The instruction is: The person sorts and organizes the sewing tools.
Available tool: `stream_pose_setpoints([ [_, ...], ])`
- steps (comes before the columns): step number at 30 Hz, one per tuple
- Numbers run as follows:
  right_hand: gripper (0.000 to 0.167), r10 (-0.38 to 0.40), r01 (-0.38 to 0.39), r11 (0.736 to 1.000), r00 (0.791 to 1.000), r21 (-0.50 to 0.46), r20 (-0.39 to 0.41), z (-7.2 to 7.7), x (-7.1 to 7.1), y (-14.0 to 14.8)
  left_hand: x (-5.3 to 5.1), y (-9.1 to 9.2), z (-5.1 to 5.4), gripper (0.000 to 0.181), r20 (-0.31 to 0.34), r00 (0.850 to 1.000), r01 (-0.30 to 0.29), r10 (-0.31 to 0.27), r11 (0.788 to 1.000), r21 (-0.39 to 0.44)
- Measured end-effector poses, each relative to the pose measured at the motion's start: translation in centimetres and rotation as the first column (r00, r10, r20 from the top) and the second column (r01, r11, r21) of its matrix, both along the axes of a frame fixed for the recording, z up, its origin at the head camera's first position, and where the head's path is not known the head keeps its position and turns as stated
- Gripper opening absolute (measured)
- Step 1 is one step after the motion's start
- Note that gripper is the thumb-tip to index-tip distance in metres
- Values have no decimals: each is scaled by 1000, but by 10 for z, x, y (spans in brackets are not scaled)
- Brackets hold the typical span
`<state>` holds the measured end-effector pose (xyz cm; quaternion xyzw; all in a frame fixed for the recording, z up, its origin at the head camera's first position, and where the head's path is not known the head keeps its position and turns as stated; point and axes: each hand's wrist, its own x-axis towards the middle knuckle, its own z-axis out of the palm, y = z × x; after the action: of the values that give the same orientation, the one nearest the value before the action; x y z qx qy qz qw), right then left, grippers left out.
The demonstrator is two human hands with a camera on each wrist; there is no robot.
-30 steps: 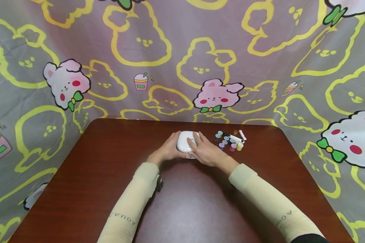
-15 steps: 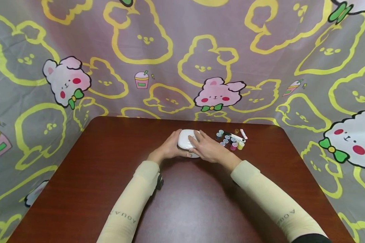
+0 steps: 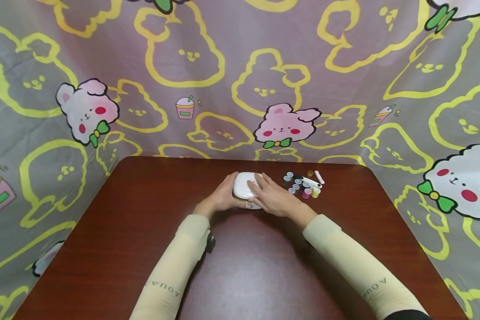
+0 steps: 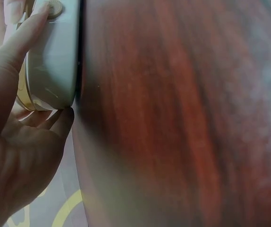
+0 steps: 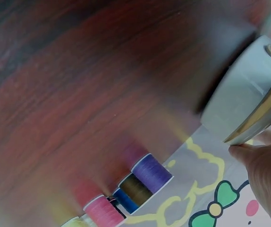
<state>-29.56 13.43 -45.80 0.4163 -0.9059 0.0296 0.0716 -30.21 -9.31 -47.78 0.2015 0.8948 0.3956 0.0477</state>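
White case: (image 4: 53, 56) it sits toward the far side of the dark surface (image 3: 164, 218), between your two hands, left of the thread things
Left grip: (image 3: 225, 197) your fingers hold its left side, and your thumb lies along the front at the round clasp (image 4: 55, 8)
Right grip: (image 3: 273, 198) it holds the case from the right, fingers over the lid (image 3: 243, 183), thumb near the front
Gold band: (image 4: 24, 92) it shows along the line between lid and base; you cannot tell here whether that is trim or a gap
Slip risk: if your thumb skids off the smooth front near the clasp, the lid could jerk and the base could twist away, I judge
Spill risk: the inside is hidden, so a sudden tilt might shake out anything loose in it
Spool risk: a hard shove rightward, or a wide swing of your right wrist, could knock the purple spool (image 5: 151, 173) and the pink spool (image 3: 306, 194) over and set them rolling
Facing: the clasp side points toward you, lid uppermost, the case looking level
Long axis: the outline is near square with rounded corners and your right hand covers that end, so you cannot tell which way is longer
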Motion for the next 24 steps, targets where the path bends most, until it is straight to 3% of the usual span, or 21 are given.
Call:
stream_pose_setpoints([
  [24,60,7,0,997,995,-73,97,5,0,5,2,-9,4,120,67,997,33,-35,999,29],
])
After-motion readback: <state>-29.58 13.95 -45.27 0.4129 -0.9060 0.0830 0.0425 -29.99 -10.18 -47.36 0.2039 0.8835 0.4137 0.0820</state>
